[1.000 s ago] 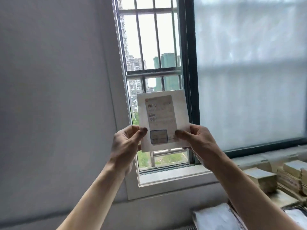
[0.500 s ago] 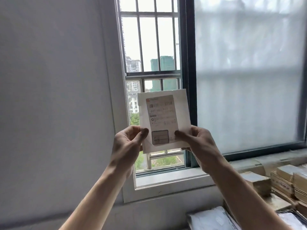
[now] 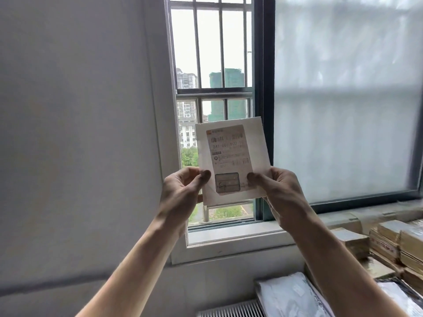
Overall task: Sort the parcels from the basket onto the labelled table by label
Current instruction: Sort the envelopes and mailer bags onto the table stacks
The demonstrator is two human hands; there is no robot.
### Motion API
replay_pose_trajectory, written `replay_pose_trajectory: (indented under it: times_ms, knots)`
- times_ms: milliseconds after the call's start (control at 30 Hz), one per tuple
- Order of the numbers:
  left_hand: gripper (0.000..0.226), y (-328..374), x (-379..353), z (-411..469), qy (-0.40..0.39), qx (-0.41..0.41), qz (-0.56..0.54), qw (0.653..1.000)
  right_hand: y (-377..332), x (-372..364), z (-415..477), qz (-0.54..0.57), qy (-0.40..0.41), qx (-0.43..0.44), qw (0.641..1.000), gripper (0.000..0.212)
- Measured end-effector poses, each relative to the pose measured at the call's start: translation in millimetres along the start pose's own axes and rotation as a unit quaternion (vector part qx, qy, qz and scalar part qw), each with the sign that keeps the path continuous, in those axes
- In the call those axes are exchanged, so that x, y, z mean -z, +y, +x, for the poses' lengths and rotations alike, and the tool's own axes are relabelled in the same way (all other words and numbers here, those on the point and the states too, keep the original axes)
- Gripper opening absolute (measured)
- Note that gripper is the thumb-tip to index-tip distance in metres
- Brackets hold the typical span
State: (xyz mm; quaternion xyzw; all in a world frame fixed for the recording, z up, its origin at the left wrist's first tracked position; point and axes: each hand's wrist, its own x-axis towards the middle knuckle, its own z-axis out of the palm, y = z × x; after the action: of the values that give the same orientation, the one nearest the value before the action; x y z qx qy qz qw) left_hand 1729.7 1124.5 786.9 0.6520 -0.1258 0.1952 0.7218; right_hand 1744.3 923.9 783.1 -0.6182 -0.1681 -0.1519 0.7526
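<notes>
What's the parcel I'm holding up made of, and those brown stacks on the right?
The parcel looks like a flat white paper or thin card envelope, matte, with crisp straight edges. Its label seems to be a printed paper sticker. The brown stacks look like cardboard boxes or kraft-wrapped bundles, dull tan with squared corners; the blur leaves that open.

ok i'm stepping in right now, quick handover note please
Left hand pinches the lower left edge of the flat white paper parcel with a printed shipping label.
Right hand pinches its lower right edge.
The parcel is upright before the barred window, label toward the person.
Done: this parcel is in hand.
Left: read its label and place it accordingly; basket and labelled table are out of view.
</notes>
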Motion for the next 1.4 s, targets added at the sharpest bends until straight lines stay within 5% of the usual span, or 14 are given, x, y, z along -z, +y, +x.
replay_pose_trajectory:
  times_ms: [367,533,700,1033,1400]
  knots:
    - [0.010,7.3,-6.7,-10.1,0.008,0.000,-0.009,1.000,3.3,8.7,-9.2,0.023,-0.005,-0.016,1.000,0.004]
    - [0.012,4.4,-16.3,-24.5,0.033,0.011,0.005,0.999,12.9,23.3,-23.1,0.042,-0.030,-0.038,0.998,0.024]
    - [0.012,2.4,-24.6,-43.9,0.043,0.001,0.032,0.999,5.4,31.6,-48.1,-0.011,-0.038,-0.047,0.998,0.005]
    - [0.010,9.5,-49.7,-99.3,0.006,-0.019,0.027,0.999,-34.9,55.8,-116.4,-0.084,0.028,-0.032,0.996,0.003]
    - [0.011,-27.8,-61.4,-206.2,-0.185,0.098,0.081,0.974,-33.1,100.5,-244.3,-0.146,0.081,-0.107,0.980,0.020]
